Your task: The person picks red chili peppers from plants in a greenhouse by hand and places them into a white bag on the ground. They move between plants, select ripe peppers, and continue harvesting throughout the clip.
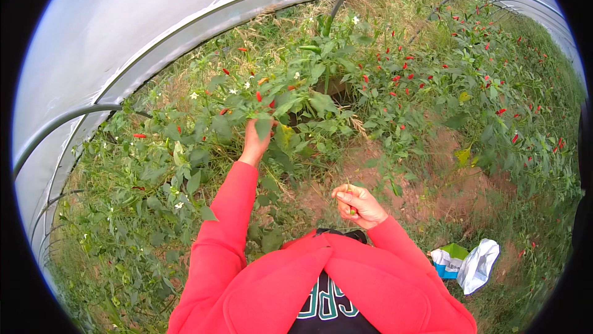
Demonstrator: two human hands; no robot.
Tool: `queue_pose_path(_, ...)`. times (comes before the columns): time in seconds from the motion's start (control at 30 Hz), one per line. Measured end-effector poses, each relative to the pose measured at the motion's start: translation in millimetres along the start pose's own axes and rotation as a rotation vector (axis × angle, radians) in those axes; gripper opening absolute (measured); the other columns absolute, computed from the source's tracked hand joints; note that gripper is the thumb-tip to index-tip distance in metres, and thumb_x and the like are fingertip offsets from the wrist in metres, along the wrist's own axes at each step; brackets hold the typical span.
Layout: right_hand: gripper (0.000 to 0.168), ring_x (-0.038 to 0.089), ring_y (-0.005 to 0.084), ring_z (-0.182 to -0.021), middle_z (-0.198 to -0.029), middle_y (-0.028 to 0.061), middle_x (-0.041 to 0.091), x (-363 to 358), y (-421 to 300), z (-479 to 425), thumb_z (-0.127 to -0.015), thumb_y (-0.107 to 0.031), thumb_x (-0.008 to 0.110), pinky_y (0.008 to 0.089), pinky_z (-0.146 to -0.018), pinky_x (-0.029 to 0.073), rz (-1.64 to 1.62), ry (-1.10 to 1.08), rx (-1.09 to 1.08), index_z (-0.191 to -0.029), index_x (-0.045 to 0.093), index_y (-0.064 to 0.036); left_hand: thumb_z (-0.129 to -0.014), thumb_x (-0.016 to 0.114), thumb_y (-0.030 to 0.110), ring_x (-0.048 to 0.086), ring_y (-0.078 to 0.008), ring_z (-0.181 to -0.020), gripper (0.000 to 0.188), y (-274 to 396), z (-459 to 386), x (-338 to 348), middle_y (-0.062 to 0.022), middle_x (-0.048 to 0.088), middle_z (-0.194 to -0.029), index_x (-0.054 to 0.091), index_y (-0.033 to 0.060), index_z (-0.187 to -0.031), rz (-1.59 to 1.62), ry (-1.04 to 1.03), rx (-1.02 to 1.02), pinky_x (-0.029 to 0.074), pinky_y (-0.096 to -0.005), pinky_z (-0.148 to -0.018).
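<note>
My left hand (pixel 257 138) reaches into a leafy chili pepper plant (pixel 319 67); leaves cover its fingers, so what they touch is hidden. Red chili peppers (pixel 258 96) hang just above it among green leaves and small white flowers. Lower and to the right, my right hand (pixel 359 205) is curled round a picked chili pepper (pixel 353 211), whose greenish end shows below the fingers; a thin stem sticks up at the fingertips. Both arms are in red sleeves.
An opened plastic bag (pixel 478 267), white with green and blue parts, lies on the ground at the lower right. More chili plants (pixel 491 84) with red fruit stand to the right, past bare reddish soil (pixel 444 181). A curved metal hoop (pixel 69 123) and plastic sheeting (pixel 116 24) arch over the left.
</note>
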State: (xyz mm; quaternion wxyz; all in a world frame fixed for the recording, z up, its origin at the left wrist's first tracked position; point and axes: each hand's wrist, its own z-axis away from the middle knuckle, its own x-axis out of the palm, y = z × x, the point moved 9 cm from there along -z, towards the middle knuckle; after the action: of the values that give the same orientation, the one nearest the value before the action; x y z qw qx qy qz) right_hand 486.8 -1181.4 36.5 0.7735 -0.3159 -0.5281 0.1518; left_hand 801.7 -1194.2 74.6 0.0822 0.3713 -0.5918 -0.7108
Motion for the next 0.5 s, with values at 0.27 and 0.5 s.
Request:
queue_pose_path(0.27, 0.016, 0.046, 0.004, -0.047, -0.06, -0.0024, 0.054, 43.3, -52.2, -29.5, -0.095, -0.017, 0.058, 0.0209, -0.043, 0.036, 0.558, 0.149, -0.286, -0.102, 0.063, -0.003, -0.077, 0.06, -0.003, 0.063, -0.0331, -0.096, 0.033, -47.8, 58.2, 61.5, -0.0165, 0.063, -0.112, 0.065, 0.0044, -0.109, -0.417, 0.019, 0.54, 0.049, -0.0391, -0.08)
queue_pose_path(0.5, 0.029, 0.059, 0.0287, -0.065, -0.073, 0.0144, 0.061, 21.7, -54.5, -65.3, -0.088, -0.011, 0.057, 0.039, -0.058, 0.047, 1.469, 0.475, -1.029, -0.116, 0.058, -0.003, -0.097, 0.052, 0.013, 0.055, -0.0174, -0.104, 0.03, -64.1, 87.4, 106.5, -0.0054, 0.059, -0.113, 0.052, 0.004, -0.126, 0.866, -0.088, 0.114, 0.044, -0.0313, -0.094)
